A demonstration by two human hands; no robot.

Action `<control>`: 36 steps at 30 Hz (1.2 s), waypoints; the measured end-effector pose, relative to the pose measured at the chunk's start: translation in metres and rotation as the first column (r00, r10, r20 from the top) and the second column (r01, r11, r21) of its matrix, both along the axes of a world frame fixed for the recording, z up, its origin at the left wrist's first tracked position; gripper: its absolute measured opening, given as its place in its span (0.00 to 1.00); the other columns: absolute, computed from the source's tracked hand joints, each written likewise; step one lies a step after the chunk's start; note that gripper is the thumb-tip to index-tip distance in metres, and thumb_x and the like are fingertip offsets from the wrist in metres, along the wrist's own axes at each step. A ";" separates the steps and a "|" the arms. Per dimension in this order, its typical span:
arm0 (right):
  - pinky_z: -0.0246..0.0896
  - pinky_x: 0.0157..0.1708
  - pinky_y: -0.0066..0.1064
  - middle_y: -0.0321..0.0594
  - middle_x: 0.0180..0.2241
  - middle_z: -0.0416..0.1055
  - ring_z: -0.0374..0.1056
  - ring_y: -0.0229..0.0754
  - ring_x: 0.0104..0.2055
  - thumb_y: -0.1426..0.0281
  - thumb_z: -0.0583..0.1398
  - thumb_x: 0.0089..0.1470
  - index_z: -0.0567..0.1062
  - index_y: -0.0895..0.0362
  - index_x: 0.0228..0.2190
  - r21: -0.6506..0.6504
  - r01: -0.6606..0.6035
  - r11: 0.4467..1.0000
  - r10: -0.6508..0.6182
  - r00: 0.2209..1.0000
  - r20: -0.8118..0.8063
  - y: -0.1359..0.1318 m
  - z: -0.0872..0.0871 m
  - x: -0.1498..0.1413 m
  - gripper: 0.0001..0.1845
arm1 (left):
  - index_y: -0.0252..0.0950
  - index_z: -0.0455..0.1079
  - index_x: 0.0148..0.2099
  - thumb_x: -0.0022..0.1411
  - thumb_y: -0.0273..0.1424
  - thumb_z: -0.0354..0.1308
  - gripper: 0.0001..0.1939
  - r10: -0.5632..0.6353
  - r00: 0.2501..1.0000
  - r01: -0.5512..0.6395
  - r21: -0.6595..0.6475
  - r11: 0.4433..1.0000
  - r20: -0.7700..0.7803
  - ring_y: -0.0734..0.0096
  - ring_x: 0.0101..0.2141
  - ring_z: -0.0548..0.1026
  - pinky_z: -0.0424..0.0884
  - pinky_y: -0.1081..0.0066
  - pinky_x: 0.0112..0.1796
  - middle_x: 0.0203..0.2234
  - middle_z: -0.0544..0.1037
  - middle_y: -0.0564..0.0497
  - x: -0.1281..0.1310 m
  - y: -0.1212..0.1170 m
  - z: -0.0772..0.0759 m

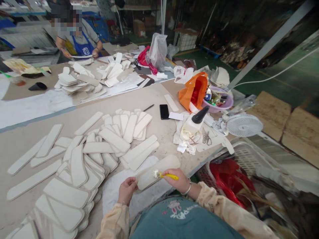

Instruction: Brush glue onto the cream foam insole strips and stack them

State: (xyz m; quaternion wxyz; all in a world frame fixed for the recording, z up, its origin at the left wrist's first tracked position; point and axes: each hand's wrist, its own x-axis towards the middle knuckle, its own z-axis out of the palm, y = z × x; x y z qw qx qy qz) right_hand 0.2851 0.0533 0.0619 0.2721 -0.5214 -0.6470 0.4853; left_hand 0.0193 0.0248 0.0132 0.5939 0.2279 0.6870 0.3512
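Observation:
My left hand (128, 190) pinches the left end of a long, pale, round-ended strip (147, 177) at the front of the table. In my right hand (178, 181) is a small brush with a yellow handle (171, 176). Its white bristle end rests against the strip's face, near the middle. A sheet of white paper (112, 192) lies under the strip. To the left spreads a big heap of similar white strips (79, 166), many overlapping. Two more strips (141, 151) lie just behind the one I hold.
A white bottle with a black cone tip (190, 127) stands right, near a phone (164, 112) and a fan (245, 125). Behind are an orange bag (185, 98) and a purple basin (224, 106). A plastic crate (239, 149) adjoins the table's right edge. Across, a person in a blue apron (83, 46) handles a strip.

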 end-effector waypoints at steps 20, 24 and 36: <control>0.67 0.37 0.34 0.38 0.31 0.76 0.72 0.43 0.35 0.69 0.56 0.49 0.76 0.54 0.30 0.127 0.232 0.964 -0.256 0.938 0.232 0.016 0.000 0.062 0.09 | 0.33 0.66 0.23 0.35 0.35 0.63 0.13 -0.015 1.000 0.015 0.004 1.000 0.004 0.78 0.17 0.66 0.62 0.77 0.21 0.14 0.69 0.57 -0.001 0.003 -0.002; 0.67 0.37 0.33 0.37 0.31 0.76 0.72 0.42 0.35 0.67 0.54 0.51 0.75 0.54 0.31 0.135 0.242 0.961 -0.267 0.940 0.214 0.022 -0.004 0.064 0.10 | 0.34 0.66 0.23 0.35 0.35 0.63 0.13 -0.014 1.000 0.014 0.007 1.000 -0.012 0.78 0.16 0.65 0.62 0.77 0.20 0.13 0.68 0.58 0.000 0.005 0.000; 0.66 0.34 0.26 0.37 0.31 0.76 0.71 0.38 0.32 0.68 0.56 0.52 0.76 0.56 0.33 -0.001 -0.106 0.994 0.106 0.994 -0.003 -0.001 0.008 -0.004 0.10 | 0.34 0.66 0.24 0.36 0.33 0.63 0.12 0.024 1.000 -0.024 -0.030 0.999 0.006 0.79 0.16 0.66 0.64 0.76 0.21 0.13 0.69 0.57 0.002 0.003 -0.004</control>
